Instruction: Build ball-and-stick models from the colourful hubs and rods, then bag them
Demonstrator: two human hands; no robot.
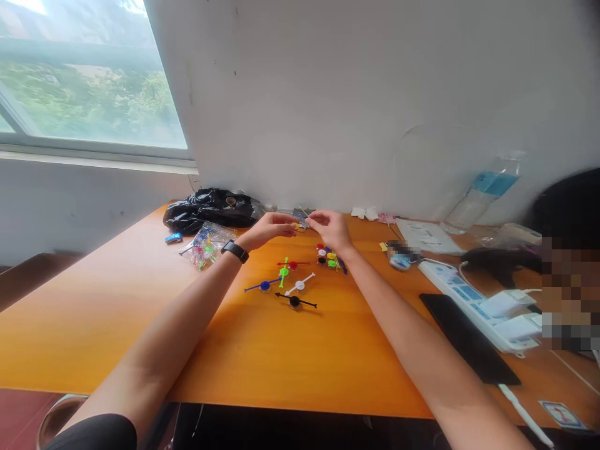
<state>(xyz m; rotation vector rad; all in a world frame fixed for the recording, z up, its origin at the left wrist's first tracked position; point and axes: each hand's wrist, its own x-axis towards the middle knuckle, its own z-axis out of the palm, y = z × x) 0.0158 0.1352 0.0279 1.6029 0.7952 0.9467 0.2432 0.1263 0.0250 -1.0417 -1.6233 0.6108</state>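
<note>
Both my hands are stretched out over the far side of an orange table (117, 325). My left hand (274, 226), with a black watch on its wrist, pinches a small yellow piece at its fingertips. My right hand (330, 228) is closed on a thin stick that meets the left fingertips. Below them lie assembled spinning tops: a blue one (265, 286), a green one (284, 271), a red one (293, 264), a white one (300, 285) and a black one (295, 302). A small pile of loose coloured parts (329, 256) sits under my right hand.
A clear bag of coloured parts (206, 245) and a black plastic bag (210, 209) lie at the back left. To the right are a white power strip (478, 303), a black phone (469, 337), papers (426, 236), a water bottle (485, 190) and another person's head (569, 250).
</note>
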